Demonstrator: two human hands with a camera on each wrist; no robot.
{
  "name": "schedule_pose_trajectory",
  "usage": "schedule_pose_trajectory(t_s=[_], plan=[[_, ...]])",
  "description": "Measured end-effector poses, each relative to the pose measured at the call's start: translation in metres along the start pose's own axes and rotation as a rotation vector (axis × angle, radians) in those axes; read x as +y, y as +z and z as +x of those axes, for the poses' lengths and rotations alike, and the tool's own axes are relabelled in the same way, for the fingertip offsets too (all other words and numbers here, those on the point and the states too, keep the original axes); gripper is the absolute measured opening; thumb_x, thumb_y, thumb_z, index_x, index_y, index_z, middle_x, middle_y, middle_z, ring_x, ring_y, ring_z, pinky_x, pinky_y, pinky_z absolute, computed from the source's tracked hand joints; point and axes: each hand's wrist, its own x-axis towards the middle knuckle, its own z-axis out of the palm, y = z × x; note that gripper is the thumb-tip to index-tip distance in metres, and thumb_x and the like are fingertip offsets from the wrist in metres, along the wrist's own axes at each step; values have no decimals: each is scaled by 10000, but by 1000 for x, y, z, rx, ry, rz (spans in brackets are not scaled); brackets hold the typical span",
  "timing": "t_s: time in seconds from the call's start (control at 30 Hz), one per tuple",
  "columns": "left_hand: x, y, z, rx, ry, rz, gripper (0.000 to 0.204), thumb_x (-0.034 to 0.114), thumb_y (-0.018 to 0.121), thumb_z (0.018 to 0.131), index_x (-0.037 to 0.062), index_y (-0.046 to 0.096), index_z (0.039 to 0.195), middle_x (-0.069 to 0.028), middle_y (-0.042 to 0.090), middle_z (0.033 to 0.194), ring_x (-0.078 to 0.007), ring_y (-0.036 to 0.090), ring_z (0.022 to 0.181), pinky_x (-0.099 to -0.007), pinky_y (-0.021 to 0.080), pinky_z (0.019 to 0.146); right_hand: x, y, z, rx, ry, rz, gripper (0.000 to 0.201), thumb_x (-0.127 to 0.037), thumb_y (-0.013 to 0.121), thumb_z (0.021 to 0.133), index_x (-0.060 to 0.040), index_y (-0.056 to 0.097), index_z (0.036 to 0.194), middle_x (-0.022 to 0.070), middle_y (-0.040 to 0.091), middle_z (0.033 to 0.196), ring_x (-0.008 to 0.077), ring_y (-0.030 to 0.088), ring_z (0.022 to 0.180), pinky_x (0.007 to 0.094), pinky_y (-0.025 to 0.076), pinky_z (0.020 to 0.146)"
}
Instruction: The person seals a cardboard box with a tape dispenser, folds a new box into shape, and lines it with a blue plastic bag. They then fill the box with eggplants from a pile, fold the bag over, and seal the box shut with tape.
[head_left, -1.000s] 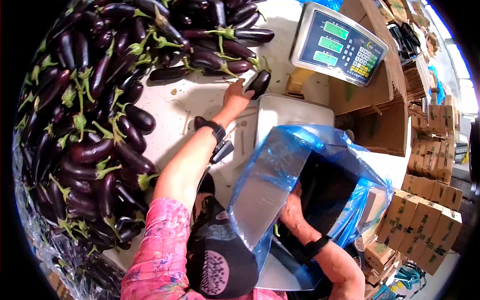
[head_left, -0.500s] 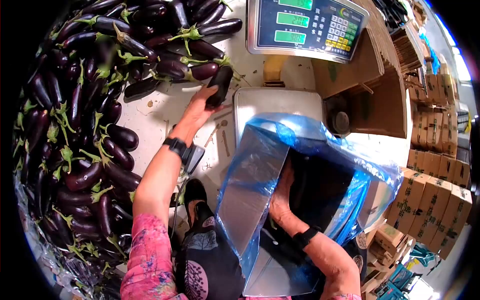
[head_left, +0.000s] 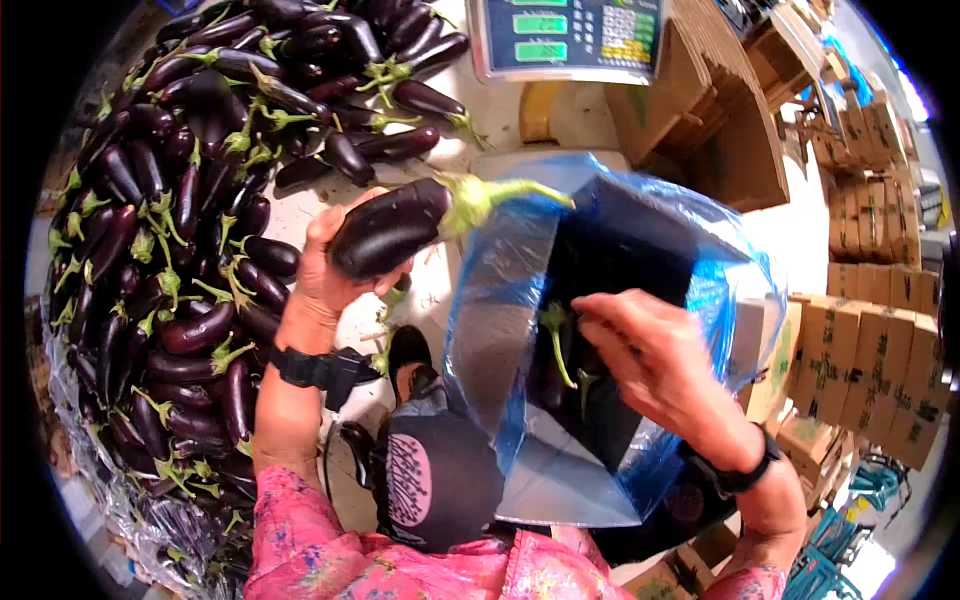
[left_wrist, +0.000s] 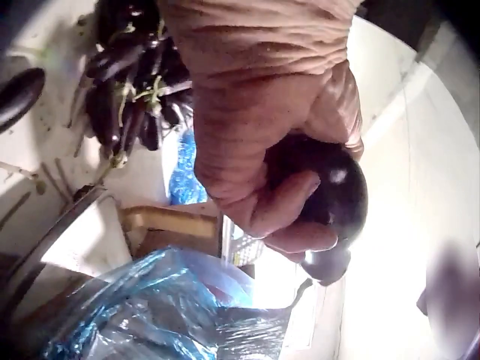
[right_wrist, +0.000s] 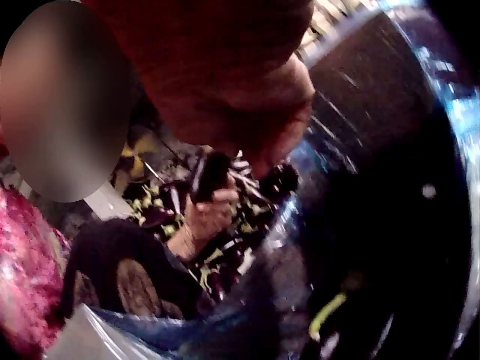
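My left hand (head_left: pixel 318 270) grips a dark purple eggplant (head_left: pixel 390 230) round its body, its green stem pointing right towards the blue plastic bag (head_left: pixel 495 300). In the left wrist view, the thumb and fingers of the left hand (left_wrist: pixel 255 112) wrap the glossy eggplant (left_wrist: pixel 341 199). Over the mouth of the bag hovers my right hand (head_left: pixel 655 360), fingers loosely bent, with nothing seen in them. Inside the dark opening lies another eggplant, its green stem (head_left: pixel 560 350) showing below the right fingertips. The right wrist view is dim, with the right hand (right_wrist: pixel 232 90) at its top.
A big heap of eggplants (head_left: pixel 190 330) covers the left of the white table. Behind the bag stands a scale with a digital display (head_left: pixel 570 35). Open cardboard (head_left: pixel 740 130) is at its right, and stacked cartons (head_left: pixel 860 370) stand farther right.
My left hand has lifted the eggplant off the table and brought it nearer, beside the bag. The right hand has come up out of the bag to above its opening.
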Motion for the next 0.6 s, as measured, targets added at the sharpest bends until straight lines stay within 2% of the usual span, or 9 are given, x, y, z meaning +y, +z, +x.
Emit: schedule_pose_trajectory(t_s=[0.07, 0.1, 0.13, 0.2, 0.23, 0.27, 0.37, 0.47, 0.6], plan=[[17, 26, 5, -103, -164, 540, 818, 687, 576, 836, -28, 579, 1233, -197, 684, 1101, -253, 698, 803, -294, 560, 519, -32, -34, 3, 108, -95, -114, 388, -123, 753, 821, 8, 617, 1160, 176, 662, 991, 373, 640, 864, 420, 531, 764], [17, 41, 16, -178, -210, 792, 856, 734, 583, 804, -38, 608, 1172, -163, 687, 1085, -197, 680, 875, -275, 555, 689, -39, -42, 8, 87, -149, -234, 463, -159, 769, 809, 7, 593, 1204, 178, 660, 1032, 390, 632, 892, 433, 524, 792], [-1, 58, 29, -330, -93, 751, 518, 409, 550, 875, -4, 613, 1180, -121, 684, 1012, -150, 663, 776, -256, 550, 584, -29, -38, 5, -16, -132, -188, 514, -211, 776, 811, 13, 572, 1226, 194, 659, 1047, 406, 630, 914, 444, 519, 804], [-8, 88, 51, -423, -51, 904, 595, 506, 543, 916, -3, 599, 1221, -109, 665, 1025, -141, 654, 836, -256, 541, 661, -11, -31, 1, -217, -82, -99, 626, -316, 789, 814, 24, 531, 1271, 226, 656, 1076, 437, 627, 959, 467, 509, 830], [-11, 101, 59, -408, -57, 928, 660, 572, 539, 928, -6, 592, 1242, -109, 657, 1028, -134, 649, 875, -255, 532, 708, -9, -27, -4, -255, 91, -29, 622, -339, 781, 828, 34, 526, 1255, 251, 658, 1050, 432, 643, 943, 467, 514, 813], [-14, 104, 60, -263, -120, 845, 773, 674, 536, 922, -18, 584, 1264, -123, 651, 1023, -125, 642, 933, -251, 512, 771, -7, -23, -9, -298, 263, 42, 621, -361, 773, 841, 43, 521, 1239, 276, 660, 1025, 427, 659, 927, 467, 518, 795], [-25, 94, 60, -55, -37, 785, 586, 489, 539, 1001, 7, 532, 1334, -114, 668, 1046, -153, 671, 876, -263, 566, 740, 31, -5, -23, -113, 630, 101, 558, -351, 735, 875, 84, 518, 1149, 284, 687, 890, 370, 704, 852, 439, 530, 744], [-34, 68, 41, 52, -37, 851, 479, 381, 568, 1006, 1, 559, 1299, -105, 674, 1036, -145, 666, 871, -246, 548, 719, 57, 19, -21, -216, 930, 92, 602, -382, 740, 849, 99, 520, 1136, 296, 683, 893, 369, 706, 872, 433, 538, 767], [-53, 7, 5, 341, -69, 717, 377, 292, 595, 991, 4, 599, 1235, -106, 676, 1032, -136, 655, 850, -238, 522, 710, 129, 91, -38, -28, 880, -1, 635, -375, 741, 869, 120, 476, 1164, 225, 670, 923, 274, 704, 820, 381, 572, 683]])
